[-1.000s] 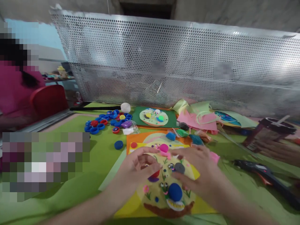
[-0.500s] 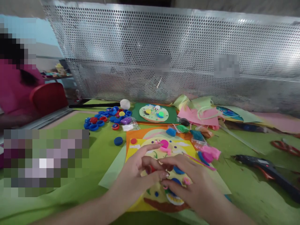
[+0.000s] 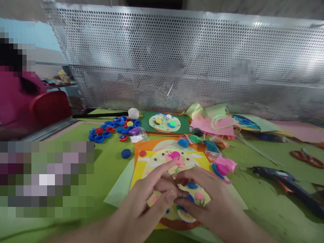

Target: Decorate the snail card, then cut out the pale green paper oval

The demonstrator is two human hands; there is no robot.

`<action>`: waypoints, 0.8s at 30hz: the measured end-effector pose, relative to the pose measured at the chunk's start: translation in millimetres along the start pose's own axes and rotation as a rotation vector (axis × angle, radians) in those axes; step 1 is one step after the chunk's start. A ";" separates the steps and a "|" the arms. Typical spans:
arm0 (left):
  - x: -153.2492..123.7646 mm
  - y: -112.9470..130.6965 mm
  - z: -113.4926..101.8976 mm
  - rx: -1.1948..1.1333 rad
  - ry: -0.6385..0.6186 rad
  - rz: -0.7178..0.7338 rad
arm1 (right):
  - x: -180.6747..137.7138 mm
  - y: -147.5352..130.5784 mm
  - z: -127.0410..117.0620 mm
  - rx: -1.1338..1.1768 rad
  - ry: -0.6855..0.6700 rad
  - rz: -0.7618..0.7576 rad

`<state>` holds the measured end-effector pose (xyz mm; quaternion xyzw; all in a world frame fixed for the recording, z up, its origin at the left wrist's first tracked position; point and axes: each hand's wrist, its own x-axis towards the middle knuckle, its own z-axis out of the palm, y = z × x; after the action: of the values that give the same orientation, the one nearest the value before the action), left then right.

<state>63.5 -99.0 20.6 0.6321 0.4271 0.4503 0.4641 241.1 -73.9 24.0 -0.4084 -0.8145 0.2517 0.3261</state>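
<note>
My left hand (image 3: 154,194) and my right hand (image 3: 211,192) meet at the fingertips above a decorated picture on yellow card (image 3: 138,170). The left thumb and curled fingers press together, while its index finger stretches towards a pink clay snail (image 3: 175,156). My right fingers are bent inward in a pinch. A tiny green bit shows between the fingertips, too small to make out. Beneath the hands are a pale round panel (image 3: 162,158), a pink clay flower (image 3: 199,195), blue pieces and a brown strip (image 3: 181,223), all partly covered.
Bottle caps (image 3: 100,136) cluster at back left near a second picture on green card (image 3: 187,126). Bagged clay (image 3: 211,146) and pink clay (image 3: 226,164) lie right of the card. A glue gun (image 3: 283,180) and red-handled scissors (image 3: 306,158) rest farther right. A perforated metal screen (image 3: 152,60) stands behind.
My left fingers have curled and shifted slightly down against the right fingertips, with the index finger still stretched out. The view has moved slightly; the things on the table stay in place.
</note>
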 end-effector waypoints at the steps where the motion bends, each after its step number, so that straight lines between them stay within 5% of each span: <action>1: -1.0 -1.5 0.7 0.018 -0.011 0.057 | -0.5 -0.5 0.6 -0.001 0.001 0.003; 6: -2.5 -7.5 2.9 0.082 -0.155 0.312 | -1.6 -1.9 6.6 0.018 0.022 -0.014; 14: -4.5 -0.8 -2.2 0.182 -0.378 0.333 | -0.3 -3.3 9.1 0.006 0.055 -0.057; 20: -1.3 1.3 -1.3 0.650 -0.349 0.658 | 1.9 -3.9 10.2 -0.116 0.031 -0.042; 24: 2.6 -4.7 4.1 0.680 -0.279 0.845 | 3.1 -7.9 8.8 -0.185 0.024 -0.092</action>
<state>67.5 -96.4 15.8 0.9160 0.1924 0.3459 0.0654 229.3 -76.9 24.5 -0.4019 -0.8483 0.1551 0.3080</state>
